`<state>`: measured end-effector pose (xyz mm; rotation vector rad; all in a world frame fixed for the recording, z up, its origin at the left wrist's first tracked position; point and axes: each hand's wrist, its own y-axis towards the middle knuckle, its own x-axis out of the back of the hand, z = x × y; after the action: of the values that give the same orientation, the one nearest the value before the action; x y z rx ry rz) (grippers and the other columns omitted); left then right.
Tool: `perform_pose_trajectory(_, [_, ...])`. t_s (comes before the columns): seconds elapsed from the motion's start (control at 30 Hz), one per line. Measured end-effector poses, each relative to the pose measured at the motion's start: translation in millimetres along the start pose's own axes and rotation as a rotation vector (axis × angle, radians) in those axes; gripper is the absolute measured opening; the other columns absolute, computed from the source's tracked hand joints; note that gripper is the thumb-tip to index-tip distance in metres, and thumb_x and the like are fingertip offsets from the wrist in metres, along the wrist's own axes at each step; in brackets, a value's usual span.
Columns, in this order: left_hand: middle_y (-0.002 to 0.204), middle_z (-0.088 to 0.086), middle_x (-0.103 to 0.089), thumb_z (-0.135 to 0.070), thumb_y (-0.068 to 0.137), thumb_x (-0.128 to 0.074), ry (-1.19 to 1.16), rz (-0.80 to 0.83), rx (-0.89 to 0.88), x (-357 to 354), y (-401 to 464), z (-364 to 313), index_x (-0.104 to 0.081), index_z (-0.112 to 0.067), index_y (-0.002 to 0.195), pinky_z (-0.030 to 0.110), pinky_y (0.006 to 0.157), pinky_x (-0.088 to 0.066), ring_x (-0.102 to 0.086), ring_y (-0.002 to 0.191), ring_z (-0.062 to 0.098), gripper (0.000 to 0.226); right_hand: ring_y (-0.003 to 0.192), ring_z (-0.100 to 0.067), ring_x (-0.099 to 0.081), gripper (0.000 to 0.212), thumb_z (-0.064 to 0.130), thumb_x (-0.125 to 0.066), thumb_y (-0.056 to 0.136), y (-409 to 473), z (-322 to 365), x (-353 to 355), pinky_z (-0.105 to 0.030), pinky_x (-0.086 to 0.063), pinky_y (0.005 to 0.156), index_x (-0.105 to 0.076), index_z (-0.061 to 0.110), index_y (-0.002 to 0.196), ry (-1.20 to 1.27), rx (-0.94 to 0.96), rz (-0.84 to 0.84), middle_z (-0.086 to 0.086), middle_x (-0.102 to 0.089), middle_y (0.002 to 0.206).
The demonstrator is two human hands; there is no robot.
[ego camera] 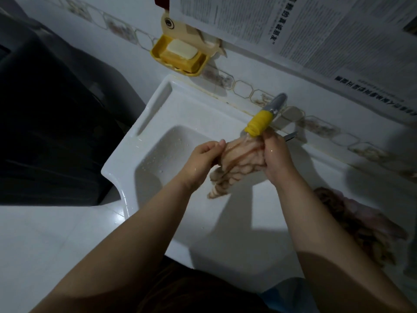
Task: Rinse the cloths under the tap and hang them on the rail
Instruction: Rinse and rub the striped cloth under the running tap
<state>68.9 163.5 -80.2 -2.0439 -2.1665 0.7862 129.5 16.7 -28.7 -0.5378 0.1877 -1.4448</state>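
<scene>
A pale cloth with brown stripes (237, 162) is bunched between both my hands, right under the tap (261, 120), whose spout ends in a yellow sleeve. Water runs from the spout onto the cloth's top. My left hand (203, 158) grips the cloth's left side with closed fingers. My right hand (276, 158) holds its right side, thumb up against the spout. The cloth's lower end hangs down over the white sink (126, 152). A second crumpled cloth, brownish and pink (361, 224), lies on the sink's right ledge. No rail is in view.
A yellow soap dish (155, 53) with a bar of soap hangs on the tiled wall above the sink's back left corner. Newspaper sheets (316, 26) cover the wall at upper right. A dark appliance (45, 120) stands left of the sink.
</scene>
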Motion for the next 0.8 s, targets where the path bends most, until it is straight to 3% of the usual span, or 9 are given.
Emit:
perform_pose_trajectory(0.07, [0.061, 0.01, -0.04, -0.044, 0.088, -0.061, -0.007, -0.213, 0.03, -6.7, 3.3, -8.0, -0.049, -0.007, 0.065, 0.031, 0.055, -0.033, -0.038, 0.056, 0.022, 0.045, 0.081, -0.017, -0.069, 0.036, 0.046, -0.058, 0.072, -10.8, -2.2, -6.3, -0.038, -0.055, 0.083, -0.07, 0.012, 0.08, -0.029, 0.04, -0.034, -0.006, -0.072, 0.08])
perform_pose_trajectory(0.13, [0.059, 0.012, -0.048, -0.045, 0.093, -0.056, 0.021, -0.355, 0.099, -16.2, 8.1, -15.7, -0.055, -0.008, 0.067, 0.029, 0.05, -0.04, -0.047, 0.053, 0.022, 0.044, 0.06, -0.004, -0.06, 0.04, 0.042, -0.055, 0.09, -26.1, -6.5, -23.3, -0.023, -0.048, 0.065, -0.058, 0.015, 0.061, -0.171, 0.101, -0.03, 0.001, -0.06, 0.061])
perform_pose_trajectory(0.23, [0.064, 0.01, -0.063, -0.051, 0.098, -0.042, 0.134, -0.31, 0.223, -42.8, 8.9, -22.2, -0.064, -0.006, 0.072, 0.022, 0.049, -0.048, -0.059, 0.056, 0.019, 0.056, 0.067, -0.022, -0.061, 0.054, 0.047, -0.041, 0.097, -26.7, -7.5, -40.6, -0.031, -0.046, 0.065, -0.05, 0.014, 0.056, -0.453, 0.166, -0.109, -0.005, -0.058, 0.06])
perform_pose_trajectory(0.33, [0.061, 0.009, -0.062, -0.053, 0.098, -0.04, 0.11, -0.285, 0.279, -61.0, 6.1, -23.8, -0.064, -0.005, 0.074, 0.019, 0.048, -0.046, -0.059, 0.057, 0.02, 0.058, 0.089, -0.035, -0.063, 0.035, 0.033, -0.044, 0.098, -3.2, -6.3, -32.0, -0.03, -0.04, 0.068, -0.06, 0.01, 0.076, -0.552, 0.119, -0.234, -0.02, -0.067, 0.089])
perform_pose_trajectory(0.43, [0.099, 0.019, -0.068, -0.044, 0.102, -0.035, 0.11, -0.337, 0.263, -51.7, 16.1, -20.2, -0.064, 0.002, 0.108, 0.024, 0.075, -0.051, -0.065, 0.091, 0.028, 0.055, 0.079, -0.036, -0.063, 0.046, 0.038, -0.041, 0.099, -20.4, -15.0, -38.6, -0.037, -0.046, 0.066, -0.063, 0.005, 0.075, -0.545, 0.272, -0.199, -0.023, -0.067, 0.082])
perform_pose_trajectory(0.53, [0.088, 0.017, -0.066, -0.045, 0.097, -0.049, 0.063, -0.304, 0.339, -57.0, 10.4, -17.2, -0.067, 0.003, 0.097, 0.027, 0.058, -0.051, -0.064, 0.069, 0.024, 0.052, 0.088, -0.036, -0.063, 0.045, 0.033, -0.04, 0.1, -25.8, -12.7, -36.6, -0.04, -0.047, 0.074, -0.067, -0.001, 0.087, -0.605, 0.236, -0.199, -0.025, -0.067, 0.09])
perform_pose_trajectory(0.63, [0.085, 0.014, -0.067, -0.044, 0.096, -0.051, 0.057, -0.247, 0.38, -64.4, 7.8, -15.5, -0.065, -0.003, 0.09, 0.036, 0.065, -0.055, -0.064, 0.073, 0.026, 0.044, 0.093, -0.038, -0.063, 0.037, 0.026, -0.043, 0.099, -9.8, -9.7, -27.9, -0.037, -0.046, 0.074, -0.066, -0.003, 0.091, -0.578, 0.178, -0.26, -0.026, -0.067, 0.094])
perform_pose_trajectory(0.7, [0.074, 0.005, -0.059, -0.04, 0.1, -0.046, 0.028, -0.267, 0.362, -58.4, 11.5, -21.5, -0.059, -0.01, 0.084, 0.025, 0.054, -0.049, -0.058, 0.069, 0.022, 0.036, 0.086, -0.037, -0.063, 0.048, 0.036, -0.039, 0.1, -23.1, -12.3, -39.1, -0.04, -0.048, 0.073, -0.068, 0.0, 0.086, -0.607, 0.288, -0.239, -0.025, -0.068, 0.088])
perform_pose_trajectory(0.8, [0.066, 0.009, -0.057, -0.041, 0.098, -0.049, -0.023, -0.284, 0.411, -53.2, 11.9, -25.6, -0.061, -0.002, 0.082, 0.017, 0.038, -0.042, -0.061, 0.058, 0.019, 0.044, 0.086, -0.039, -0.063, 0.053, 0.039, -0.036, 0.1, -28.3, -18.0, -42.3, -0.039, -0.047, 0.072, -0.069, 0.002, 0.084, -0.671, 0.3, -0.227, -0.024, -0.068, 0.088])
